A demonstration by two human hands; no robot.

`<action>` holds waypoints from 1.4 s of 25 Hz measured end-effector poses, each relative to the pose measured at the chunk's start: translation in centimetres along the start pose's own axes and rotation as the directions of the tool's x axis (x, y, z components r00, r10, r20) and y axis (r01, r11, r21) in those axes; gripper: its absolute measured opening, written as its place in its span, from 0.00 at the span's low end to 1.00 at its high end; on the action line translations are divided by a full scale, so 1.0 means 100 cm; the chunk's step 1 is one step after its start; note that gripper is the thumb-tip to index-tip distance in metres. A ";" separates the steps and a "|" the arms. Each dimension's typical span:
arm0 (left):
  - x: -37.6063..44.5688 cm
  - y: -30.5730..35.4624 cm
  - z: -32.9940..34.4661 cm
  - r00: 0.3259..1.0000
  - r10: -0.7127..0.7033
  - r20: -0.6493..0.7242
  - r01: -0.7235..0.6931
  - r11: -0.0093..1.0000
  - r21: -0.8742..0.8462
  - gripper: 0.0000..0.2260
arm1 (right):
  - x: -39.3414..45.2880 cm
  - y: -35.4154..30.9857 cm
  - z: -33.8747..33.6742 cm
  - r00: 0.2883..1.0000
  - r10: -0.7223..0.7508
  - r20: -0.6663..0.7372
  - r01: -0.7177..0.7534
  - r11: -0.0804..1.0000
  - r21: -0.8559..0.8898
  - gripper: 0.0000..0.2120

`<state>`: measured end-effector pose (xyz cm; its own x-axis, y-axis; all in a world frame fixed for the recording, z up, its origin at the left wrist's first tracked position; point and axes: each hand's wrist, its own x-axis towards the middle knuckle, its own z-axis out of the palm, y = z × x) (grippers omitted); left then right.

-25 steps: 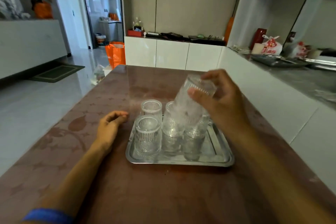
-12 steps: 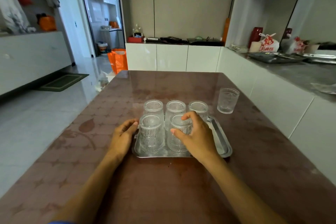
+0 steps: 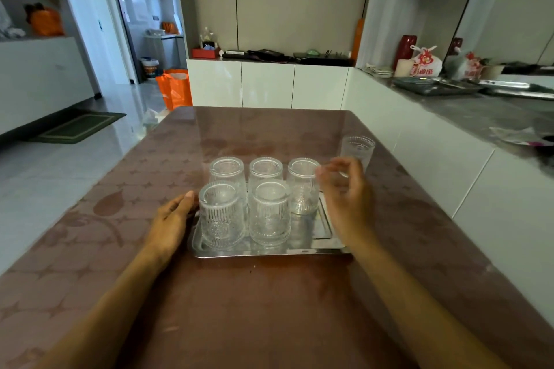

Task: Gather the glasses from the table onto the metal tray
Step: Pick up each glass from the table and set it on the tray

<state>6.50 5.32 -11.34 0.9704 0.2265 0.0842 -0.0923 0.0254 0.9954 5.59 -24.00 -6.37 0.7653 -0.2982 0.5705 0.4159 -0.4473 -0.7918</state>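
A metal tray (image 3: 325, 238) lies on the brown table and carries several clear ribbed glasses, upside down in two rows; the front middle one (image 3: 269, 213) stands just left of the tray's bare right corner. One more glass (image 3: 358, 150) stands upright on the table, beyond the tray's far right corner. My right hand (image 3: 344, 198) hovers over the tray's right side with fingers apart, holding nothing, just short of that lone glass. My left hand (image 3: 172, 223) rests flat against the tray's left edge, beside the front left glass (image 3: 220, 216).
The table (image 3: 269, 308) runs to a white counter wall (image 3: 449, 174) close on the right. A grey countertop there holds trays and bags (image 3: 425, 61). An orange bag (image 3: 175, 88) stands on the floor past the table's far left corner.
My right hand set the glass it carried upside down on the tray's front row, let go of it, and has risen to the right toward the lone glass. My left hand stays at the tray.
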 end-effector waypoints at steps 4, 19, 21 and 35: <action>0.004 0.001 -0.001 1.000 -0.006 -0.026 0.009 0.995 0.100 0.17 | 0.063 0.066 -0.036 0.939 0.248 -0.238 -0.271 0.961 -0.065 0.17; -0.004 0.012 0.004 0.999 0.017 -0.030 -0.013 0.991 0.136 0.23 | 0.136 0.170 -0.005 0.898 0.438 0.050 -0.426 0.892 -0.148 0.36; -0.001 0.015 0.001 0.997 0.021 -0.075 -0.014 0.995 0.095 0.22 | 0.123 0.142 -0.012 0.924 0.371 0.090 -0.356 0.923 -0.149 0.34; -0.016 0.015 0.003 0.999 0.032 0.035 -0.036 0.993 0.116 0.19 | 0.025 0.003 -0.055 0.952 0.073 0.296 -0.092 0.994 0.051 0.37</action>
<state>4.91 4.75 -10.01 0.9742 0.1926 0.1175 -0.1005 -0.0958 0.9903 4.95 -29.55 -3.96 0.9045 -0.0673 0.4210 0.3682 -0.3749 -0.8508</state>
